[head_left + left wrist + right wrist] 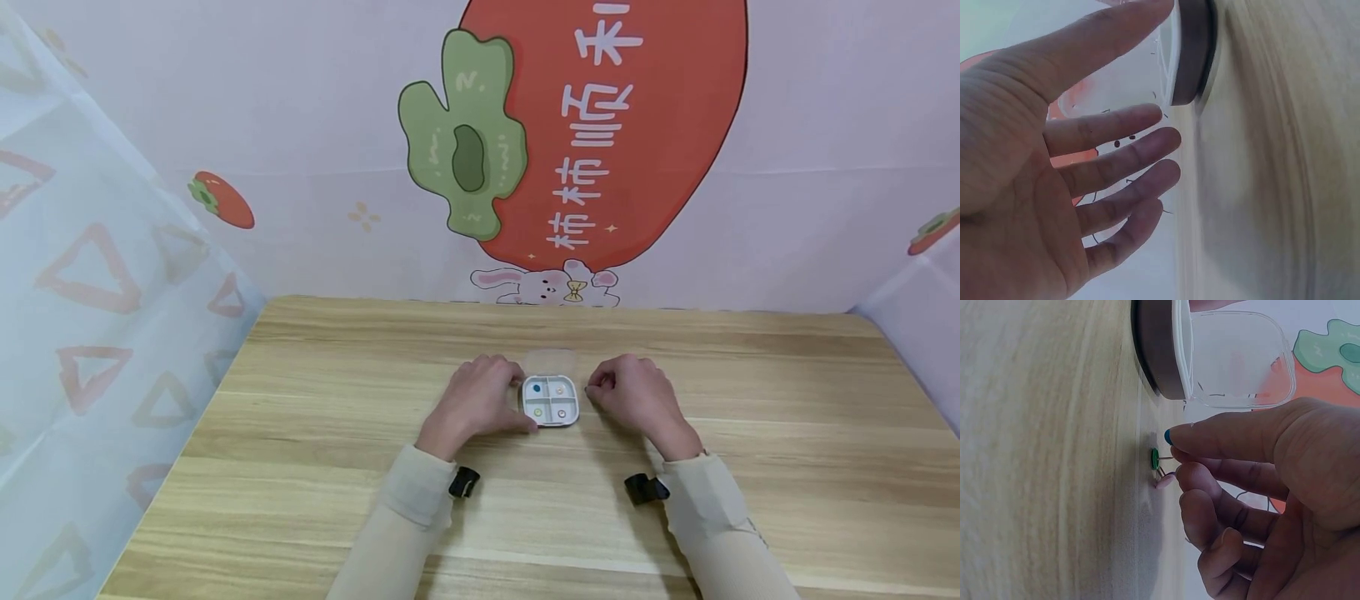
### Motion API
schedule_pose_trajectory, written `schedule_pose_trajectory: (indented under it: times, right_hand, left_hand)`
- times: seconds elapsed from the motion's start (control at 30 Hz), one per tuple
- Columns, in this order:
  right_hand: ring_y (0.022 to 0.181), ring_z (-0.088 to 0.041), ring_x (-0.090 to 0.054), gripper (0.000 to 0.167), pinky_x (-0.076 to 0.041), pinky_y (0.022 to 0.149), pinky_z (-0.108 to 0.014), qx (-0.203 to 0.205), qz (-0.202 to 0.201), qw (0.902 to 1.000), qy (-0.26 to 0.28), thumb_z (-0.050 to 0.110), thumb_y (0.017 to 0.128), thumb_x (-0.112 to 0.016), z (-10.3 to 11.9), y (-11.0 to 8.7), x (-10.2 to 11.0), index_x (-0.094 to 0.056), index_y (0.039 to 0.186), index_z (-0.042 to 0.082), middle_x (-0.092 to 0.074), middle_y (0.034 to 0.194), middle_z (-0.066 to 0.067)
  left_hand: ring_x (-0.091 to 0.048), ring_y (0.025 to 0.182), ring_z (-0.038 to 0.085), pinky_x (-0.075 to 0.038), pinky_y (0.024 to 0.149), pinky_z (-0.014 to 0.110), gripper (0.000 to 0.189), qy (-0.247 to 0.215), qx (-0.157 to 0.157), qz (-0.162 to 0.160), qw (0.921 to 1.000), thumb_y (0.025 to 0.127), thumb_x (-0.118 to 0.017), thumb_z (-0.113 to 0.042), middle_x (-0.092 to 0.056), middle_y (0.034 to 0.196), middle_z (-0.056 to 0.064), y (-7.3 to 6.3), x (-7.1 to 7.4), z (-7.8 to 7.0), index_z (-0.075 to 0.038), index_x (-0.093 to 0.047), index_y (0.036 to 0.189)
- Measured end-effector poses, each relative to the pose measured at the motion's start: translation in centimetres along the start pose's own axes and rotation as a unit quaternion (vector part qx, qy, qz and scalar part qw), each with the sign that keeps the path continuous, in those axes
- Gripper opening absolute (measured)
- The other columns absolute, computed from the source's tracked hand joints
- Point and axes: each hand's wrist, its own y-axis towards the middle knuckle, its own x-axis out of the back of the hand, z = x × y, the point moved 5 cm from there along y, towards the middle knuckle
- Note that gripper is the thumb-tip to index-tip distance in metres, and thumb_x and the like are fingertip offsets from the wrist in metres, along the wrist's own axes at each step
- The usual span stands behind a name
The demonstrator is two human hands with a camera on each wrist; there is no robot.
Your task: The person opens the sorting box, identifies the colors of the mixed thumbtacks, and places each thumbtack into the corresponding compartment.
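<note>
A small four-compartment box [551, 400] lies on the table, its clear lid [1241, 359] swung back. Each compartment has one small piece in it, the back left one blue. Beside the box is my left hand [480, 396] [1054, 156], its thumb at the near left corner and its fingers extended and spread toward the far left. My right hand [637, 396] [1266, 481], just right of the box, pinches a blue-headed thumbtack [1168, 436] between thumb and index finger. Below its fingertips, a green thumbtack [1155, 459] and a pale pink one [1164, 481] show in the right wrist view.
The wooden table [300, 467] reaches a printed cloth wall [337, 125] at the back. Another cloth [97, 292] hangs on the left side. Black straps or clips [465, 482] sit at both wrists.
</note>
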Motion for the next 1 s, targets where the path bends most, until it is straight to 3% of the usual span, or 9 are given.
schedule_pose_trajectory:
  times: [0.33, 0.67, 1.0]
  right_hand:
    - [0.064, -0.019, -0.051, 0.004, -0.039, 0.057, -0.032, 0.005, -0.002, 1.0000, 0.000, 0.012, 0.089, -0.076, 0.04, 0.03, -0.04, -0.077, 0.086, 0.009, -0.060, 0.069, 0.000]
    - [0.064, -0.019, -0.051, 0.004, -0.038, 0.058, -0.032, 0.005, -0.002, 1.0000, 0.006, 0.012, 0.088, -0.077, 0.05, 0.10, -0.14, -0.077, 0.085, 0.010, -0.060, 0.068, 0.000]
    - [0.065, -0.019, -0.051, 0.003, -0.038, 0.059, -0.033, 0.006, 0.000, 0.9999, 0.012, 0.011, 0.089, -0.077, 0.24, 0.04, 0.03, -0.077, 0.086, 0.009, -0.059, 0.068, 0.000]
  left_hand:
    - [-0.057, 0.099, 0.018, -0.050, 0.090, 0.036, 0.066, -0.039, -0.008, 0.019, 0.9990, 0.068, -0.096, -0.038, -0.069, 0.116, 0.002, 0.11, -0.11, 0.04, -0.011, -0.072, 0.124]
    - [-0.059, 0.101, 0.019, -0.049, 0.093, 0.037, 0.067, -0.041, -0.010, 0.036, 0.9985, 0.069, -0.096, -0.033, -0.069, 0.118, 0.002, 0.28, -0.62, 0.02, -0.011, -0.070, 0.127]
    - [-0.060, 0.103, 0.019, -0.048, 0.094, 0.038, 0.064, -0.024, -0.023, 0.027, 0.9991, 0.070, -0.095, -0.033, -0.071, 0.117, 0.001, 0.43, -0.77, 0.09, -0.011, -0.071, 0.126]
